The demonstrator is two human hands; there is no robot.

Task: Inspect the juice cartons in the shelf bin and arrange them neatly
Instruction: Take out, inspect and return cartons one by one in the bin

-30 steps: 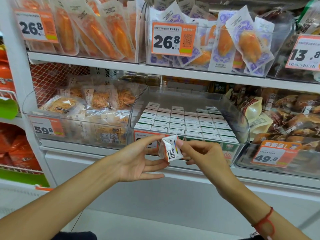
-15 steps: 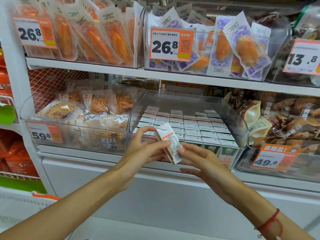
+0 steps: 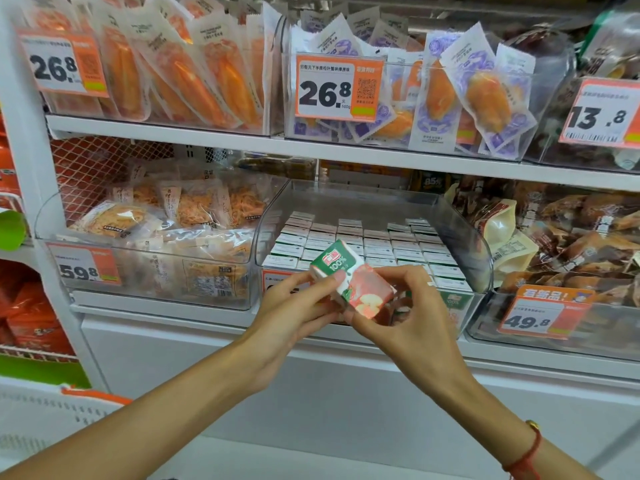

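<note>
We hold one juice carton (image 3: 349,277) tilted just in front of the clear shelf bin (image 3: 460,216), left hand (image 3: 294,306) and right hand (image 3: 401,310) both pinching it, so its printed face shows for checking before it rejoins the packed rows (image 3: 363,244).

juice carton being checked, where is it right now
In the head view, the juice carton sits centre frame, tilted, held between both hands just in front of the clear bin.
</note>
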